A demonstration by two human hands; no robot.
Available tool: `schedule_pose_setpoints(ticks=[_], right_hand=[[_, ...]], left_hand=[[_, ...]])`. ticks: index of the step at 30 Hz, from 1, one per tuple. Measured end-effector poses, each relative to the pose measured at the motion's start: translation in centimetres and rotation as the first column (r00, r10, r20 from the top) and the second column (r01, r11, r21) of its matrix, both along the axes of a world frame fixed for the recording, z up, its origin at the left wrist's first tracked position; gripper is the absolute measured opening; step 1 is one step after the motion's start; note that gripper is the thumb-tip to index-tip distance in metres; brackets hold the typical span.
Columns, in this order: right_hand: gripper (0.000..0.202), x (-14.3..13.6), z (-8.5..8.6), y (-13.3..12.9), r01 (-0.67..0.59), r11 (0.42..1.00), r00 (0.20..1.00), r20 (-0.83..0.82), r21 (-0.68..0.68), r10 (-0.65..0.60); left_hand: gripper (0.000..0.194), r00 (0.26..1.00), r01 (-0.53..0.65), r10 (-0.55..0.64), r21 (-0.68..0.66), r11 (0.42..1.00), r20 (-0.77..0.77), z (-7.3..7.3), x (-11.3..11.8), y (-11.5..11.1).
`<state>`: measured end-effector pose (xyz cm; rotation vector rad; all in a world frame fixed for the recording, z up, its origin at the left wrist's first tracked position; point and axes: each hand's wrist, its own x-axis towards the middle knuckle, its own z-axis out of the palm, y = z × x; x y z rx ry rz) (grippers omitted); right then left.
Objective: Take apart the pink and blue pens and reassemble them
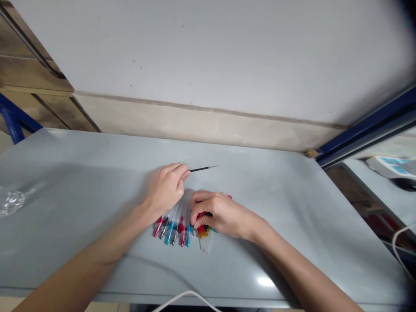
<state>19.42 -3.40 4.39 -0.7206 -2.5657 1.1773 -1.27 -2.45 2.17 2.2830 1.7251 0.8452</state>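
My left hand point(167, 186) is closed on a thin black pen refill point(203, 168), whose pale tip points right. Below it, several clear pen barrels point(169, 233) with red, blue and dark ends lie side by side on the grey table point(97, 186). My right hand point(216, 210) is closed, fingers pinched, over a bunch of refills point(204, 240) with red, yellow and whitish parts. Some red and black pieces show between its thumb and fingers, but exactly what it grips is partly hidden.
A crumpled clear plastic item point(13, 203) sits at the table's left edge. A white cable point(186, 293) loops at the front edge. Blue frame bars point(367, 123) stand at the right, beside another surface with a white device point(391, 167). A wall closes off the back.
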Motion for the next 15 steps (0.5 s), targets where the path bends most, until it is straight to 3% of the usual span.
schedule_pose_setpoints(ticks=[6,10,13,15], right_hand=[[0.024,-0.2,-0.1,-0.1,-0.017,0.999,1.0,0.014,0.03,0.016],[0.012,-0.1,0.5,0.3,-0.011,0.999,1.0,-0.008,0.039,0.011],[0.011,1.2,1.1,1.7,0.122,0.991,0.988,-0.096,0.052,-0.117],[0.019,2.8,1.3,3.0,0.352,0.925,0.935,-0.097,0.142,-0.341]], left_hand=[[0.024,1.0,0.004,-0.004,0.0,1.0,-0.002,-0.1,0.0,0.0],[0.025,1.0,0.007,-0.007,0.001,1.0,0.005,-0.2,-0.1,0.0],[0.025,1.0,0.005,-0.005,0.009,1.0,0.004,-0.1,-0.1,-0.1],[0.025,1.0,0.002,-0.002,0.018,1.0,0.0,-0.1,-0.1,-0.1]])
